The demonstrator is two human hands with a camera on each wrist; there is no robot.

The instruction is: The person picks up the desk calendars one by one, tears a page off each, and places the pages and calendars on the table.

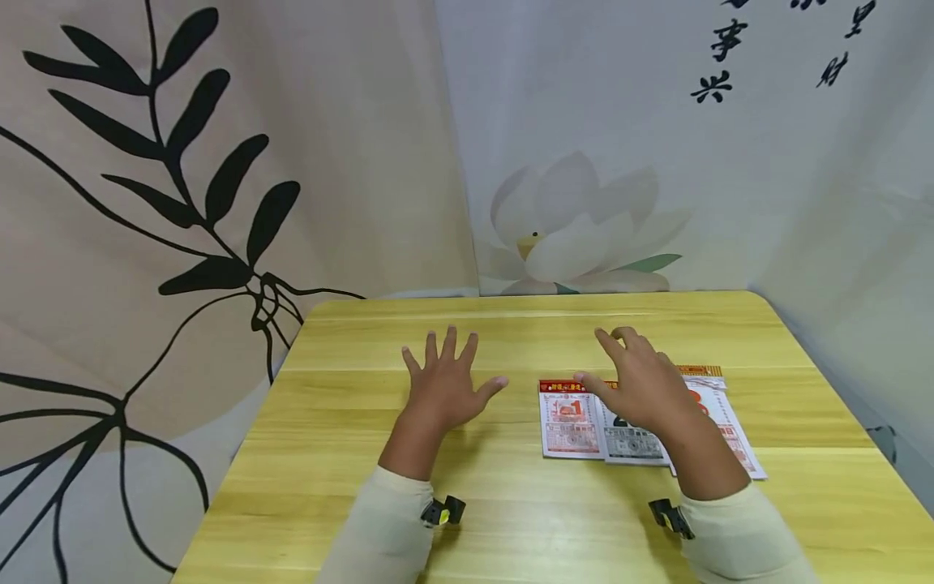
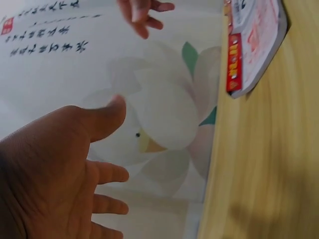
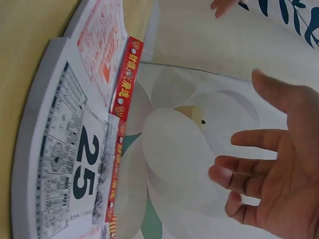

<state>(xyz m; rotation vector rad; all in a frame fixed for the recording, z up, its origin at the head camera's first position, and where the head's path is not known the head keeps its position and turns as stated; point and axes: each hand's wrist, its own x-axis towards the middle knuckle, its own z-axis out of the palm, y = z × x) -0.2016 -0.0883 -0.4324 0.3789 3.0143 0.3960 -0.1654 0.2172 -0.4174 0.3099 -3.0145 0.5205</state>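
Observation:
Three tear-off calendar pads lie side by side, slightly overlapping, on the right half of the table. The left calendar pad [image 1: 571, 426] has red print and a red header strip. The middle calendar pad [image 3: 75, 159] has black print and a large 25. Red print also marks the right calendar pad [image 1: 733, 430], partly hidden by my arm. My right hand [image 1: 645, 389] is over the pads, fingers loosely bent, holding nothing. To the left of the pads, my left hand [image 1: 445, 389] is held over the wood with fingers spread and nothing in it.
The light wooden table [image 1: 328, 470] has rounded far corners. Behind it hangs a pale curtain [image 1: 365, 162] printed with dark leaves, a lotus flower and black characters. Small black clips [image 1: 443, 512] sit at both sleeve cuffs.

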